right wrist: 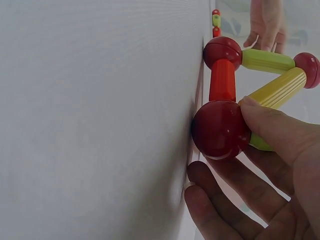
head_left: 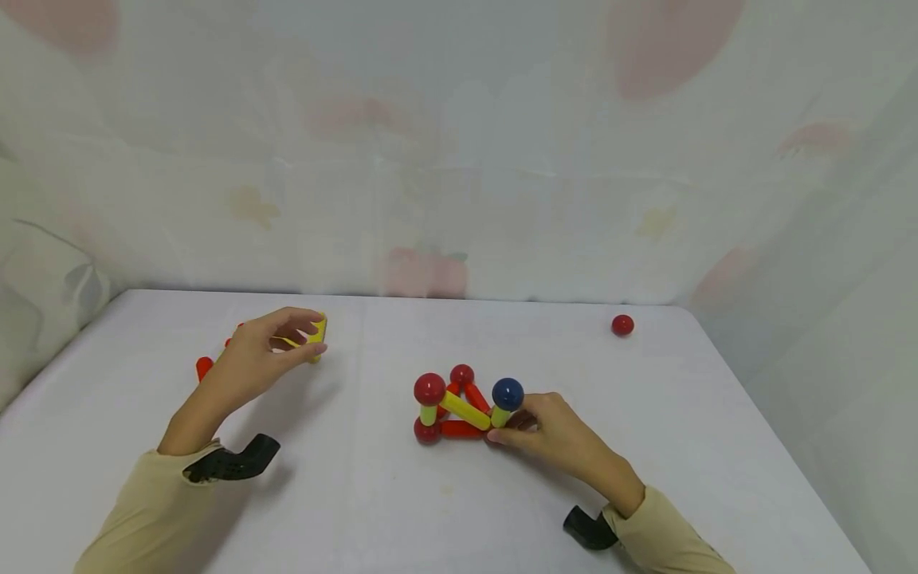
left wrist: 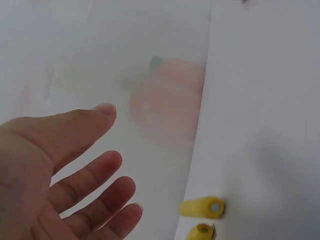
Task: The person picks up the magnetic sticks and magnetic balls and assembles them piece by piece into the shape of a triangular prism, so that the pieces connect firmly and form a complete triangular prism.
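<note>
My left hand (head_left: 251, 359) hovers at the back left with its fingers apart, around a yellow rod (head_left: 319, 335) in the head view. The left wrist view shows the hand (left wrist: 85, 180) holding nothing, with two yellow rods (left wrist: 202, 207) lying beyond its fingers. At the middle stands a frame of red rods (head_left: 461, 430) and red balls (head_left: 427, 431). Light green rods rise from it, topped by a red ball (head_left: 429, 389) and a blue ball (head_left: 508, 394); a yellow rod (head_left: 466, 410) slants between. My right hand (head_left: 562, 438) grips its right corner, thumb against a red ball (right wrist: 220, 130).
A lone red ball (head_left: 622, 325) lies at the back right of the white table (head_left: 387, 510). Red pieces (head_left: 204, 367) lie at the left, partly behind my left hand. A patterned cloth (head_left: 459, 159) hangs behind the table's back edge.
</note>
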{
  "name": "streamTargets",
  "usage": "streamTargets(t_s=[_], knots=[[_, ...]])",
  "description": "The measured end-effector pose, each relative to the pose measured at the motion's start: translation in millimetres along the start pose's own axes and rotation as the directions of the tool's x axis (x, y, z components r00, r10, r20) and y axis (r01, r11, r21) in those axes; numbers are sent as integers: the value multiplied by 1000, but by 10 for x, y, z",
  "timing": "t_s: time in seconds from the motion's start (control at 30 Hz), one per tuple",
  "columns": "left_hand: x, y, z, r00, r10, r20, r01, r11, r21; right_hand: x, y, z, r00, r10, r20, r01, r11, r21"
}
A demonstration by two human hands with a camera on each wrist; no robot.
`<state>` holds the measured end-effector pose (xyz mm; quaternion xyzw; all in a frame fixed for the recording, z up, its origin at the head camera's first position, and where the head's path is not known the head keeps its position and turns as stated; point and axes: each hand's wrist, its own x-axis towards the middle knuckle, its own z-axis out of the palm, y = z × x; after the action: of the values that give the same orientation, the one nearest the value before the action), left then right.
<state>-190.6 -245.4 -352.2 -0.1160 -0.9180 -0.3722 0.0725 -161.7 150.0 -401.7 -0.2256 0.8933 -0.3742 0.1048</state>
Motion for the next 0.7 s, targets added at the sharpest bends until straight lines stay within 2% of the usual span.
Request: streamTargets(t_s=[0.2, 0.53, 0.7], knots=[[14, -170, -68, 1000, 5, -25, -4, 999, 33, -1, 1, -1, 1000, -6, -1, 6, 1000, 1], [-13, -464, -224, 996, -72, -49, 77, 991, 112, -1, 7, 3, 1000, -6, -2, 6, 1000, -2], [-9, -565, -251, 991, -133, -22, 135, 976, 169, 0, -7, 0, 1000, -12, 0, 12, 1000, 6]])
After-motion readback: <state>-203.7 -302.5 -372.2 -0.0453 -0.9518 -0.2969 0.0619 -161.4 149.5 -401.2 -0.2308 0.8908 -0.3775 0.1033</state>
